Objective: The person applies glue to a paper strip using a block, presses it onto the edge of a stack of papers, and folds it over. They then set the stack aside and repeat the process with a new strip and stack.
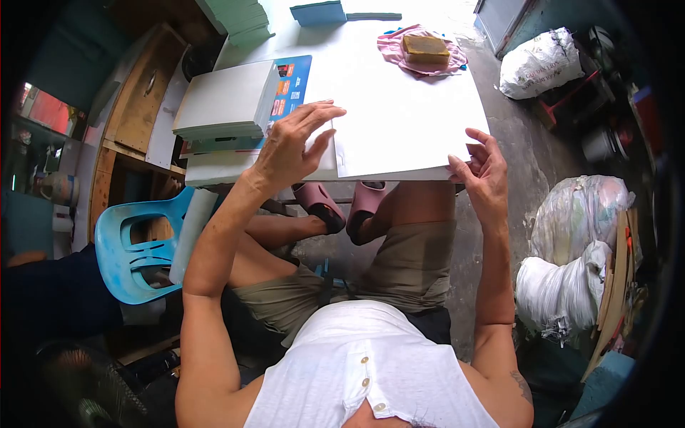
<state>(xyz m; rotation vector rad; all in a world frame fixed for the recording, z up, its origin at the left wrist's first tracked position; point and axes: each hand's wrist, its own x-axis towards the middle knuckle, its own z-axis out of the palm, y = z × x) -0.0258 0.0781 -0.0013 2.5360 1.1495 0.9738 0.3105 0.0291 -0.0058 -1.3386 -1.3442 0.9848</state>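
Observation:
A white sheet of paper (403, 132) lies before me at the near edge of the white table (349, 46). My left hand (296, 139) hovers by the sheet's left edge, palm turned inward and thumb apart from the fingers; nothing is in it. At the near right corner of the sheet is my right hand (481, 167), its thumb and fingers curved and spread around that corner. A thick stack of white paper (225, 96) sits left of my left hand, partly over a blue printed sheet (303, 75).
A brown block (426, 50) rests on a pink cloth (389, 50) at the table's far right. Green paper (242, 21) and a blue block (317, 13) stand at the back. A blue plastic chair (114, 239) is at left; white sacks (560, 285) and filled bags (574, 214) line the right.

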